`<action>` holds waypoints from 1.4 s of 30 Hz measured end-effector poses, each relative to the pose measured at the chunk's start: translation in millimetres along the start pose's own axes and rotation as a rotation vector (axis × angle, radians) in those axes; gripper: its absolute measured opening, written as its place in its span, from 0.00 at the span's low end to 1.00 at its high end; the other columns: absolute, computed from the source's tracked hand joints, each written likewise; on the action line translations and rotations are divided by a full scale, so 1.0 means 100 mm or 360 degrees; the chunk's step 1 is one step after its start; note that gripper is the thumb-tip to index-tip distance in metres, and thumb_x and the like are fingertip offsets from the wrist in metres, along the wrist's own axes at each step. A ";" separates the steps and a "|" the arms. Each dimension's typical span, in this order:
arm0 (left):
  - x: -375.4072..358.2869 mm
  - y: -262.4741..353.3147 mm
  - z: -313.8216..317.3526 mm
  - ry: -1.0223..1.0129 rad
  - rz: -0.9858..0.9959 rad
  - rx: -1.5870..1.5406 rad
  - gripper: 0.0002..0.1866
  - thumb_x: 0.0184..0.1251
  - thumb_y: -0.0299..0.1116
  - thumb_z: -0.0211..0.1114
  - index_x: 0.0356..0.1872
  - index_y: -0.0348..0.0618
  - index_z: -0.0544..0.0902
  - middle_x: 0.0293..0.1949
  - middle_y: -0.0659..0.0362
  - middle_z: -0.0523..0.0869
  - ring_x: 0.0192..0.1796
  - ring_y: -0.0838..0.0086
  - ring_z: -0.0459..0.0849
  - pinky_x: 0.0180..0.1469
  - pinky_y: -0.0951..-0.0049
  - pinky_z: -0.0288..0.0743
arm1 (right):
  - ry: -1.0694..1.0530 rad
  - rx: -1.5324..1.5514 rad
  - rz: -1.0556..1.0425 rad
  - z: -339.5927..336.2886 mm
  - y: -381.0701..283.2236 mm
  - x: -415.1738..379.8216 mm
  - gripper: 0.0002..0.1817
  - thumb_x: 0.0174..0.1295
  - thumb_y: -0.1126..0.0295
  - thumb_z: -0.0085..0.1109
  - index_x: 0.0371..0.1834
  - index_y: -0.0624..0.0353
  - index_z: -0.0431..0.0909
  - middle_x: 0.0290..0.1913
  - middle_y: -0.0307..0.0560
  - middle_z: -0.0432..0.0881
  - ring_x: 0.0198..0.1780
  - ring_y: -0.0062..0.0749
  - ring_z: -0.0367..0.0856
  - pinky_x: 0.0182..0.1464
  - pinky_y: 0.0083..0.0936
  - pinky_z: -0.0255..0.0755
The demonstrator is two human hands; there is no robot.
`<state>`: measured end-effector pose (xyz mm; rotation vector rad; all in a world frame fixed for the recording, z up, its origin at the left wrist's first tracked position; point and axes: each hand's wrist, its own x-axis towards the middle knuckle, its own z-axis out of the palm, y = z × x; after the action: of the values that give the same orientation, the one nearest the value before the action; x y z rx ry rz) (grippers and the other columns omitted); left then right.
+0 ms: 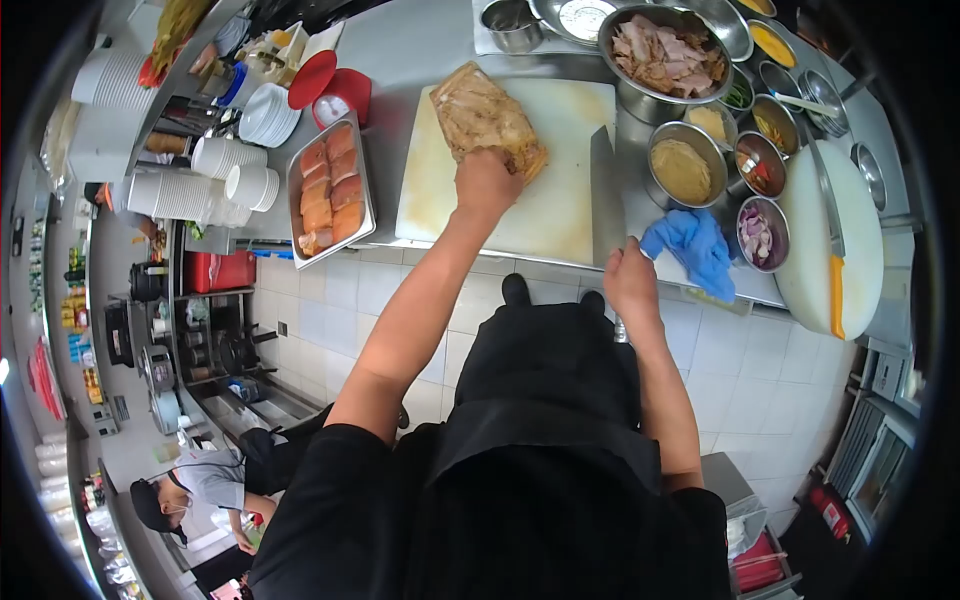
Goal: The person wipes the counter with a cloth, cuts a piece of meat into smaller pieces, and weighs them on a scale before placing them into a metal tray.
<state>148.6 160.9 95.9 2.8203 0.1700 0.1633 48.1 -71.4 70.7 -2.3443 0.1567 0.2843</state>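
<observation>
A browned slab of cooked meat point(480, 108) lies on the white cutting board point(570, 110). My left hand point(488, 182) is closed on the near end of the slab, its fingertips partly hidden. My right hand point(632, 285) is wrapped round the handle of a large knife point(606, 195). The knife's broad blade points away from me over the right edge of the board, apart from the meat. A crumpled blue cloth point(692, 245) lies just right of my right hand.
Left of the board stands a metal tray point(365, 205) of reddish-orange fillets. A bowl of sliced meat point(667, 52), a bowl of beige paste point(684, 168) and a bowl of onion point(762, 235) stand right. An orange-handled knife point(836, 290) rests on a round board point(800, 270). A co-worker point(215, 480) is lower left.
</observation>
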 end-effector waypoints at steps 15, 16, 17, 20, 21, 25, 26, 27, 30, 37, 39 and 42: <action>0.19 -0.05 0.03 -0.0193 0.0437 0.0278 0.13 0.56 0.35 0.59 0.27 0.34 0.84 0.25 0.41 0.84 0.31 0.48 0.85 0.37 0.53 0.80 | -0.0024 -0.0050 -0.0039 -0.03 -0.05 0.00 0.17 0.67 0.69 0.47 0.52 0.71 0.70 0.36 0.72 0.82 0.43 0.65 0.82 0.48 0.51 0.75; 0.21 -0.09 0.01 -0.0187 0.0435 0.0273 0.13 0.56 0.35 0.59 0.27 0.34 0.84 0.25 0.41 0.84 0.31 0.48 0.85 0.37 0.53 0.80 | -0.0025 -0.0031 -0.0047 -0.05 -0.06 0.00 0.16 0.67 0.69 0.47 0.51 0.71 0.70 0.36 0.72 0.82 0.43 0.65 0.82 0.48 0.51 0.75; 0.22 -0.14 -0.04 -0.0267 0.0473 0.0168 0.12 0.58 0.34 0.58 0.30 0.34 0.84 0.27 0.40 0.84 0.33 0.48 0.85 0.39 0.53 0.79 | -0.0028 -0.0007 -0.0056 -0.05 -0.07 0.01 0.16 0.67 0.69 0.47 0.50 0.72 0.70 0.36 0.71 0.82 0.43 0.65 0.82 0.48 0.51 0.75; 0.27 -0.21 -0.16 -0.0409 0.0528 0.0014 0.11 0.61 0.32 0.57 0.35 0.34 0.83 0.31 0.40 0.85 0.36 0.48 0.84 0.44 0.55 0.78 | -0.0037 -0.0053 -0.0019 -0.07 -0.08 0.01 0.16 0.66 0.70 0.47 0.50 0.72 0.70 0.36 0.71 0.82 0.43 0.66 0.81 0.48 0.51 0.75; 0.29 -0.23 -0.17 -0.0473 0.0538 -0.0043 0.11 0.63 0.32 0.57 0.36 0.34 0.83 0.32 0.40 0.85 0.37 0.47 0.84 0.45 0.56 0.77 | -0.0031 -0.0054 -0.0018 -0.06 -0.07 0.01 0.16 0.66 0.70 0.47 0.50 0.72 0.70 0.36 0.71 0.82 0.43 0.66 0.81 0.48 0.51 0.75; 0.40 -0.33 -0.23 -0.0606 0.0553 -0.0087 0.10 0.63 0.33 0.61 0.36 0.36 0.84 0.31 0.45 0.85 0.34 0.55 0.85 0.42 0.61 0.78 | 0.0038 0.0091 -0.0142 0.00 0.08 0.01 0.15 0.67 0.70 0.48 0.49 0.70 0.71 0.34 0.71 0.82 0.40 0.64 0.82 0.44 0.49 0.75; 0.42 -0.35 -0.25 -0.0683 0.0473 -0.0161 0.10 0.64 0.33 0.62 0.34 0.35 0.83 0.28 0.48 0.84 0.31 0.60 0.83 0.39 0.64 0.77 | 0.0059 0.0201 -0.0254 0.01 0.12 0.00 0.14 0.67 0.69 0.48 0.48 0.70 0.71 0.32 0.69 0.82 0.35 0.60 0.84 0.39 0.48 0.77; 0.44 -0.37 -0.26 -0.0763 0.0392 -0.0236 0.10 0.65 0.34 0.64 0.33 0.35 0.81 0.25 0.51 0.83 0.27 0.66 0.82 0.35 0.67 0.76 | 0.0070 0.0207 -0.0252 -0.01 0.07 -0.04 0.14 0.67 0.69 0.48 0.48 0.70 0.71 0.32 0.69 0.82 0.35 0.60 0.84 0.39 0.48 0.77; 0.40 -0.46 -0.21 -0.0805 0.0176 -0.0633 0.09 0.66 0.32 0.65 0.33 0.36 0.80 0.23 0.60 0.81 0.26 0.79 0.78 0.30 0.73 0.73 | -0.0203 0.1060 0.0177 -0.05 -0.22 -0.29 0.14 0.70 0.65 0.49 0.41 0.69 0.69 0.18 0.48 0.72 0.13 0.30 0.74 0.14 0.31 0.67; 0.32 -0.57 -0.09 -0.0689 0.0256 -0.0842 0.06 0.67 0.29 0.65 0.32 0.39 0.78 0.23 0.66 0.79 0.24 0.86 0.74 0.26 0.80 0.69 | -0.0632 0.1127 0.0099 -0.10 -0.58 -0.20 0.10 0.69 0.68 0.46 0.36 0.66 0.68 0.17 0.42 0.70 0.12 0.26 0.70 0.14 0.28 0.67; 0.31 -0.58 -0.09 -0.0618 0.0319 -0.0847 0.07 0.67 0.29 0.65 0.32 0.40 0.78 0.23 0.67 0.78 0.24 0.87 0.73 0.26 0.80 0.68 | -0.0641 0.1092 0.0115 -0.09 -0.65 -0.15 0.11 0.69 0.68 0.46 0.35 0.66 0.68 0.17 0.42 0.70 0.12 0.26 0.70 0.14 0.29 0.67; 0.29 -0.58 -0.08 -0.0671 0.0228 -0.0909 0.06 0.67 0.29 0.65 0.31 0.40 0.78 0.23 0.67 0.78 0.25 0.87 0.74 0.27 0.80 0.69 | -0.0670 0.1127 0.0057 -0.03 -0.69 0.03 0.11 0.69 0.68 0.46 0.34 0.66 0.67 0.17 0.42 0.70 0.12 0.27 0.70 0.14 0.29 0.67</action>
<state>170.7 222.3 88.0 2.2304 -0.1536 -0.3053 65.0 -24.6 119.1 -1.5459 0.0745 0.6190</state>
